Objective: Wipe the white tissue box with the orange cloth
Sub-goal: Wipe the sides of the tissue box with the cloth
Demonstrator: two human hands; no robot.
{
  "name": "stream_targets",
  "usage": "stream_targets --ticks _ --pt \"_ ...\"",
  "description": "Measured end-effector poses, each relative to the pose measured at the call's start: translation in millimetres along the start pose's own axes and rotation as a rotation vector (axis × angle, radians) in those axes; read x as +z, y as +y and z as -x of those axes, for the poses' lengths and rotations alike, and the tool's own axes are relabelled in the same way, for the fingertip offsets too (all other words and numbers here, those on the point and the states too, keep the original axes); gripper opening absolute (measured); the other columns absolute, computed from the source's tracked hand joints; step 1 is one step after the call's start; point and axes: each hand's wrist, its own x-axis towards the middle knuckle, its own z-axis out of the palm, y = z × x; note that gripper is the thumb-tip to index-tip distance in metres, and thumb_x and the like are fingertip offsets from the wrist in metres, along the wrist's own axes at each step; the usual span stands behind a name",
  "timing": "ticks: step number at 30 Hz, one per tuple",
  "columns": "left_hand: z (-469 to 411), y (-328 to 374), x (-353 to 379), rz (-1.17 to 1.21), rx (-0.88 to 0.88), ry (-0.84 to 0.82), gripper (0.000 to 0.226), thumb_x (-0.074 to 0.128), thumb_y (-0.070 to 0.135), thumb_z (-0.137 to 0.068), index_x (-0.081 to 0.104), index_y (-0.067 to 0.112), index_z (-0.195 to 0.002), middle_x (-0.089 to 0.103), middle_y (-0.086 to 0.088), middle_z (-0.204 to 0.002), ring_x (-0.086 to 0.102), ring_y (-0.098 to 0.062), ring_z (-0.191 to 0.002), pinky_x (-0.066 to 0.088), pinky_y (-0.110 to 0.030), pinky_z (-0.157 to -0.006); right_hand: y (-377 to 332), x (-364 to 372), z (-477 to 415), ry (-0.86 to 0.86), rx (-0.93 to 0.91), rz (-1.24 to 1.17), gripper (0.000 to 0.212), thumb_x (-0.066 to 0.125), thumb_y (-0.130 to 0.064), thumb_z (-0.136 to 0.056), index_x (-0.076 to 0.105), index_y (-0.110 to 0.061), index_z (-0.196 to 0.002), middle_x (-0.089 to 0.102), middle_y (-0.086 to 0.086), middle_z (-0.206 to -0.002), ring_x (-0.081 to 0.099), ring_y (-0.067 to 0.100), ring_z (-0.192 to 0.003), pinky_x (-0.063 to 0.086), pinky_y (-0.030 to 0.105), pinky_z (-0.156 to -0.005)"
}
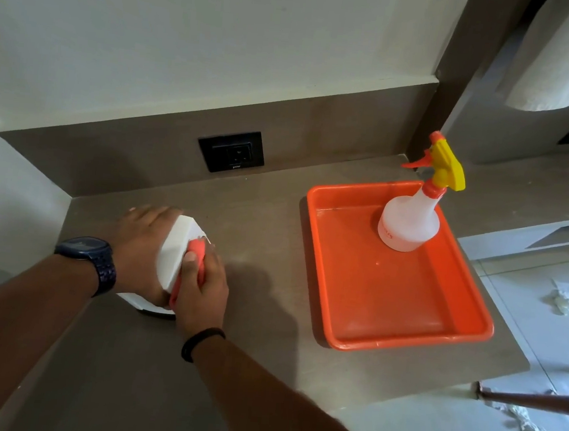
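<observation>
The white tissue box [172, 257], faceted and angular, stands on the brown counter [263, 368] at the left. My left hand [143, 237], with a dark watch on the wrist, grips the box from its far left side. My right hand [201, 290] presses the bunched orange cloth [198, 247] against the box's right face. Only a small part of the cloth shows between my fingers and the box. The box's lower edge shows below my hands.
An orange tray [393, 328] lies on the counter to the right, with a white spray bottle [409, 223] with a yellow and orange head standing in its far corner. A black wall socket [232, 150] sits behind. Crumpled tissues [561, 296] lie on the floor at right.
</observation>
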Motion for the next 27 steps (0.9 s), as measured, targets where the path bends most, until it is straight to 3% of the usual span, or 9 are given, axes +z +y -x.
stream_targets --ticks 4,7,11,15,18,20,24,27 --pt "-1 -3 2 0.006 -0.003 0.004 0.13 0.07 0.072 -0.022 0.035 0.015 -0.134 0.049 -0.004 -0.131 0.046 -0.027 -0.119 0.037 -0.046 -0.106 -8 -1 -16 -0.031 -0.139 0.072 0.052 0.04 -0.044 -0.099 0.046 -0.027 -0.148 0.043 -0.001 -0.159 0.025 -0.004 -0.143 0.021 0.039 -0.127" --pt "-3 -6 5 0.016 -0.008 0.002 0.13 0.071 0.069 -0.018 0.036 0.018 -0.133 0.05 -0.002 -0.129 0.047 -0.027 -0.117 0.038 -0.046 -0.104 -13 -2 -26 -0.054 -0.097 0.077 0.057 0.035 -0.047 -0.097 0.046 -0.023 -0.147 0.046 0.003 -0.157 0.033 0.012 -0.148 0.023 0.037 -0.125" --pt "-4 -9 8 0.01 -0.006 0.014 0.13 0.07 0.071 -0.018 0.033 0.019 -0.132 0.049 -0.002 -0.13 0.046 -0.026 -0.119 0.038 -0.045 -0.105 -8 -2 -21 0.018 -0.028 0.016 0.048 0.039 -0.047 -0.094 0.061 -0.021 -0.127 0.065 0.003 -0.129 0.056 0.018 -0.123 0.042 0.045 -0.111" --pt "-5 -8 9 -0.012 0.0 0.007 0.134 0.067 0.077 -0.025 0.027 0.018 -0.138 0.044 -0.003 -0.139 0.042 -0.027 -0.128 0.034 -0.047 -0.11 -1 1 -1 0.053 0.068 -0.043 0.059 0.042 -0.057 -0.086 0.06 -0.025 -0.131 0.063 -0.001 -0.135 0.055 0.014 -0.127 0.042 0.044 -0.113" --pt "-3 -7 9 0.015 -0.008 0.01 0.137 0.064 0.077 -0.025 0.025 0.013 -0.14 0.042 -0.008 -0.142 0.039 -0.031 -0.132 0.03 -0.049 -0.113 -3 3 8 0.045 0.021 -0.017 0.068 0.041 -0.06 -0.084 0.054 -0.023 -0.14 0.056 -0.001 -0.146 0.048 0.013 -0.136 0.038 0.042 -0.118" --pt "-3 -7 8 0.007 -0.005 0.013 0.134 0.065 0.077 -0.025 0.027 0.015 -0.138 0.044 -0.005 -0.139 0.041 -0.028 -0.129 0.032 -0.047 -0.112 -9 2 2 0.038 -0.021 0.001 0.062 0.042 -0.055 -0.089 0.054 -0.022 -0.141 0.054 0.0 -0.148 0.045 0.013 -0.14 0.035 0.04 -0.12" --pt "-4 -8 14 0.002 -0.022 0.04 0.131 0.067 0.074 -0.018 0.033 0.018 -0.132 0.049 -0.001 -0.13 0.046 -0.025 -0.119 0.038 -0.044 -0.105 -24 -2 -23 0.022 0.009 0.034 0.048 0.043 -0.045 -0.091 0.063 -0.019 -0.126 0.067 0.008 -0.13 0.058 0.022 -0.124 0.044 0.042 -0.11" --pt "-7 -11 15 -0.004 -0.025 0.022 0.133 0.066 0.076 -0.017 0.031 0.02 -0.133 0.047 0.001 -0.13 0.045 -0.024 -0.119 0.038 -0.044 -0.105 -29 -2 -32 0.02 0.125 0.031 0.053 0.042 -0.054 -0.088 0.065 -0.023 -0.124 0.069 0.007 -0.126 0.061 0.024 -0.12 0.046 0.046 -0.109"
